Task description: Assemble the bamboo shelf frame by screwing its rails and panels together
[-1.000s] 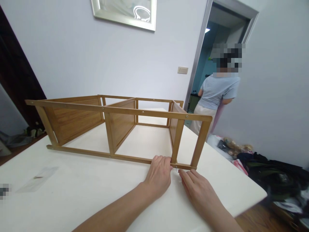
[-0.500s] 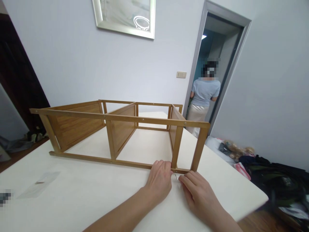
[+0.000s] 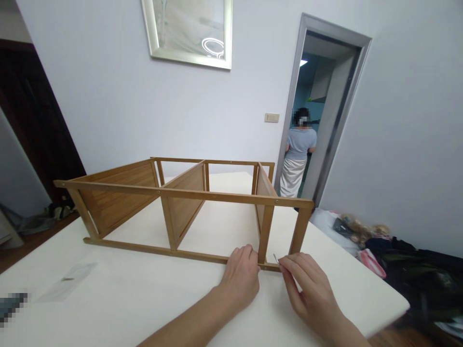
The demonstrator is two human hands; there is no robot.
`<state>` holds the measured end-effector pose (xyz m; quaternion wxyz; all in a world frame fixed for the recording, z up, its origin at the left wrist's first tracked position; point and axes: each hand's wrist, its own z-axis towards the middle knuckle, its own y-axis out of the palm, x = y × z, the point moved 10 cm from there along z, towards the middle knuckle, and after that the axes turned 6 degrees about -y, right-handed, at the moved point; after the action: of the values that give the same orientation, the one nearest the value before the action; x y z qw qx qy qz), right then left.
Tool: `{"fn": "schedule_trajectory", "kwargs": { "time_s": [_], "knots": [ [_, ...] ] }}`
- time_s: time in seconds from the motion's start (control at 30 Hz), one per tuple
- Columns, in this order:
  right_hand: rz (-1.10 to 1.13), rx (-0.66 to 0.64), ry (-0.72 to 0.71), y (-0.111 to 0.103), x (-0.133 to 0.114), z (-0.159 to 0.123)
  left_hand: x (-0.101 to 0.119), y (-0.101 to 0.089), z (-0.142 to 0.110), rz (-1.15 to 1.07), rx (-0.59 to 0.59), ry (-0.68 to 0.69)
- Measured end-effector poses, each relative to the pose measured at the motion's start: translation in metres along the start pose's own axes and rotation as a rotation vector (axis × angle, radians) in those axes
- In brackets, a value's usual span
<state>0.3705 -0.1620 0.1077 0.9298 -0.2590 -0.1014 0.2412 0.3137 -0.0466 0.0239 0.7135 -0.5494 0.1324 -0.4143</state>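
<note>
A smooth, pale lilac wall (image 3: pixel 195 115) rises behind a glossy white tabletop (image 3: pixel 126 284) with rounded corners. At the left lies a flat, clear plastic bag (image 3: pixel 74 287) with a tiny brown piece (image 3: pixel 68 279) on it. Across the middle, a honey-brown wooden rack (image 3: pixel 188 193), straight slats joined by grained rectangular panels, rests on its side. The left hand (image 3: pixel 240 277) curls closed over its near lower rail; just beside, the right hand (image 3: pixel 307 284) pinches a slim, silvery metal rod (image 3: pixel 276 260) between thumb and fingertips.
</note>
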Motion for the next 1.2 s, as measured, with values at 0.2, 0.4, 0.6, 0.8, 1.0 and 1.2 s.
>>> {"fn": "schedule_trajectory", "kwargs": {
  "time_s": [0.2, 0.4, 0.6, 0.8, 1.0, 1.2],
  "knots": [
    [-0.056, 0.098, -0.047, -0.031, 0.003, 0.032, 0.010, -0.023, -0.006, 0.039, 0.161, 0.051],
    [-0.141, 0.164, -0.104, -0.054, 0.002, 0.069, 0.035, -0.117, -0.007, -0.055, 0.551, 0.181],
    [-0.205, 0.172, -0.163, -0.062, 0.006, 0.093, 0.053, -0.190, 0.007, -0.129, 0.771, 0.218],
    [-0.334, 0.145, -0.196, -0.062, 0.010, 0.105, 0.054, -0.182, 0.042, -0.116, 0.679, 0.136],
    [-0.375, 0.107, -0.206, -0.062, 0.011, 0.111, 0.051, -0.171, 0.049, -0.112, 0.683, 0.096],
    [-0.374, 0.078, -0.213, -0.059, 0.010, 0.115, 0.051, -0.169, 0.048, -0.110, 0.693, 0.132]
  ]
}}
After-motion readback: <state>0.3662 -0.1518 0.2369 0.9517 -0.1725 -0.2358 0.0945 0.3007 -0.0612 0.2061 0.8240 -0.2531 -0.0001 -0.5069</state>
